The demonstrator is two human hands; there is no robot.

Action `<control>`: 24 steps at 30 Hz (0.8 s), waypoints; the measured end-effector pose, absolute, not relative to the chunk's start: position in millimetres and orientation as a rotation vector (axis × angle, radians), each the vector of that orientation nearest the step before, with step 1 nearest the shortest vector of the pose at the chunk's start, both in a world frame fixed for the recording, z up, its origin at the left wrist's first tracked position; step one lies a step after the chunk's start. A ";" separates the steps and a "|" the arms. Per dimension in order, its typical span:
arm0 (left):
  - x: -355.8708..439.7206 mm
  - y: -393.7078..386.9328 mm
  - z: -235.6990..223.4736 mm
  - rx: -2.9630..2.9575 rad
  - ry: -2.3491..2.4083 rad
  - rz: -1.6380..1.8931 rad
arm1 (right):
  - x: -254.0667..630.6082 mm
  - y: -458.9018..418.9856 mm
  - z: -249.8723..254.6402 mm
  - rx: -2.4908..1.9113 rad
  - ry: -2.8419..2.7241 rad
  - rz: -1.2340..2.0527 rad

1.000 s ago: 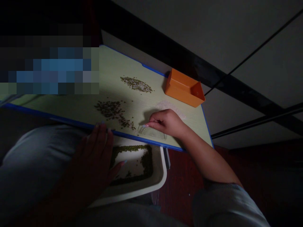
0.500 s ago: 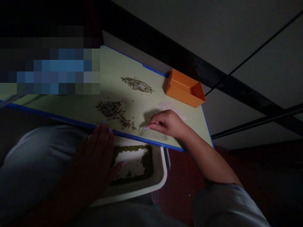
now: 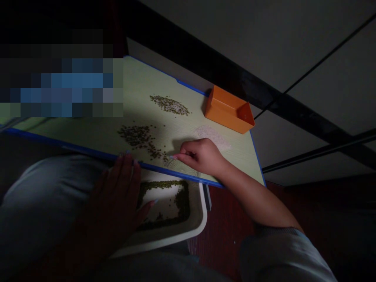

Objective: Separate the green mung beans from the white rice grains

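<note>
My right hand (image 3: 202, 156) rests on a pale green, blue-edged tabletop (image 3: 141, 78), fingers closed on a small clear plastic piece (image 3: 182, 166) near the front edge, beside a dark scatter of beans (image 3: 138, 137). My left hand (image 3: 120, 199) lies below the table edge, fingers spread flat against a white tray (image 3: 188, 231) on my lap. The tray holds green beans (image 3: 183, 201) along its sides. A second mixed pile of beans and pale grains (image 3: 170, 105) lies farther back. A faint white patch of grains (image 3: 216, 137) sits just beyond my right hand.
An orange plastic box (image 3: 229, 109) stands at the table's far right corner. A blurred-out area covers the table's left part. Grey tiled floor and a dark beam lie beyond the table. My grey-clad knees flank the tray.
My right hand has slid the clear piece a little leftward along the front edge toward the dark beans. The left hand and tray have stayed put.
</note>
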State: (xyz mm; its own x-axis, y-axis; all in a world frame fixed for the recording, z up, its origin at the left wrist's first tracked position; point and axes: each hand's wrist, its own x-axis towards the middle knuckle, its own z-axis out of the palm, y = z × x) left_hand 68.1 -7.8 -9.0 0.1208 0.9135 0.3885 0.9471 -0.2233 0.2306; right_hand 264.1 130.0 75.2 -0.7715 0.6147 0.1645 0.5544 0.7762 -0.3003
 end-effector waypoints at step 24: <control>65.6 -8.6 -12.1 -2.282 -1.871 -0.698 | 273.0 135.3 86.2 -1.525 -2.679 -0.302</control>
State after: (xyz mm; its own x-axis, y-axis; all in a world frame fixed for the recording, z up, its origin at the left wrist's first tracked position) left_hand 65.6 -8.6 -12.1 0.1352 0.9010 0.4122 0.9510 -0.2348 0.2013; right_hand 273.0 135.3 86.2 -0.5144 0.8470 0.1345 0.8557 0.4964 0.1464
